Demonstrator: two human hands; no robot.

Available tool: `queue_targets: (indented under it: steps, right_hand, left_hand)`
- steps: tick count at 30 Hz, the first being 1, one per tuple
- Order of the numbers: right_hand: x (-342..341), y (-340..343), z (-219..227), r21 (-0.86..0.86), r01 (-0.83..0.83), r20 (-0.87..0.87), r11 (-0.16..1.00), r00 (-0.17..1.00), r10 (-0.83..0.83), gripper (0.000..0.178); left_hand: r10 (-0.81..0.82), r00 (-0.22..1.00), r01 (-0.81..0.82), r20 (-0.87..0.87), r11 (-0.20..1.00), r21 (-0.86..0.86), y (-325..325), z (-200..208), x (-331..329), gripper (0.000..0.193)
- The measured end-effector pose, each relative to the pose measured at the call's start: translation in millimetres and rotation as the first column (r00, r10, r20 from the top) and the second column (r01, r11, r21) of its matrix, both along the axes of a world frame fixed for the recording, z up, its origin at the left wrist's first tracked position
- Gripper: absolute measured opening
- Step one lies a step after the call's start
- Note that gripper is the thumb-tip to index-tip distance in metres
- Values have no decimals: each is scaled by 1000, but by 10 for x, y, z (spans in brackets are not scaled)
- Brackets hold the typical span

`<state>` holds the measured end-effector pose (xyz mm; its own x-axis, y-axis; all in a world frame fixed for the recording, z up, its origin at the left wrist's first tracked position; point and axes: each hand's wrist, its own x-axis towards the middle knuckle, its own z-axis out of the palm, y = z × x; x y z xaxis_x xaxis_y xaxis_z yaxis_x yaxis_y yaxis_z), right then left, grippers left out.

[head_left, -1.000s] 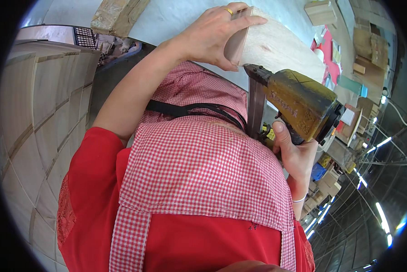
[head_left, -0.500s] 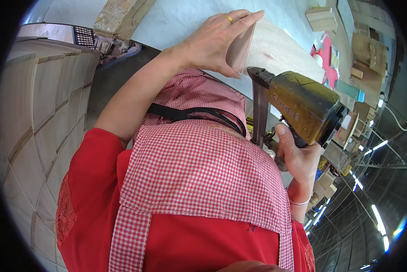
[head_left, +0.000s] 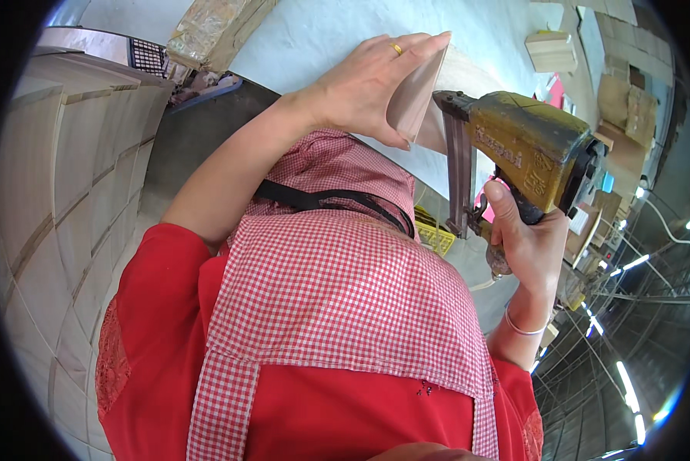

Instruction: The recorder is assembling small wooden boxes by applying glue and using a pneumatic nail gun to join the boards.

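Note:
My left hand (head_left: 372,84) grips a pale wooden piece (head_left: 418,100) by its edges, thumb at the near end and fingers at the far end. One board of it stands on edge, and more pale wood shows behind it. In my right hand (head_left: 525,238) is a pneumatic nail gun (head_left: 525,142) with a worn yellow body and dark magazine. My fingers wrap round its handle, the thumb on the near side. The gun's nose is close to the wood's right side; I cannot tell if they touch.
A pale worktable (head_left: 314,46) lies under the wood. A taped cardboard box (head_left: 210,34) sits at its far left, a small wooden block (head_left: 551,52) at its far right. Stacked wooden panels (head_left: 83,184) rise at my left. A yellow crate (head_left: 435,234) shows below the table edge.
The nail gun has moved up and to the right in my right hand, uncovering the yellow crate. My left hand and the wood have shifted slightly toward me.

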<state>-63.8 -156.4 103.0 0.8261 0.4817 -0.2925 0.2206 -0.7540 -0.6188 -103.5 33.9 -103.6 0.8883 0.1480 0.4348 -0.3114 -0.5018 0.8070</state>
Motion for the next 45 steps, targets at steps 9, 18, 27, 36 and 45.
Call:
queue_targets:
  steps: [9, 18, 27, 36, 45]
  right_hand:
    - [98, 33, 105, -94, -64, 16, 994, 998, 66, 28]
    - [187, 21, 101, -74, -108, 24, 991, 994, 110, 25]
    - [380, -936, 193, 76, 301, 187, 951, 932, -310, 21]
    - [906, -2895, -895, -174, 272, 708, 947, 702, -72, 41]
    - [1279, -3185, -1502, -488, 568, 603, 662, 768, -215, 56]
  left_hand:
    - [-6, 1000, 6, 2, 1000, -6, -7, -8, 1, 136]
    - [-28, 999, 27, -20, 999, -23, 9, 28, -19, 134]
    - [-42, 994, 39, -97, 999, -32, 10, 149, -43, 135]
    - [-343, 864, -275, -370, 294, -915, 44, 696, -665, 83]
    - [-592, 806, -340, -1, -462, -819, -374, 590, -1040, 89]
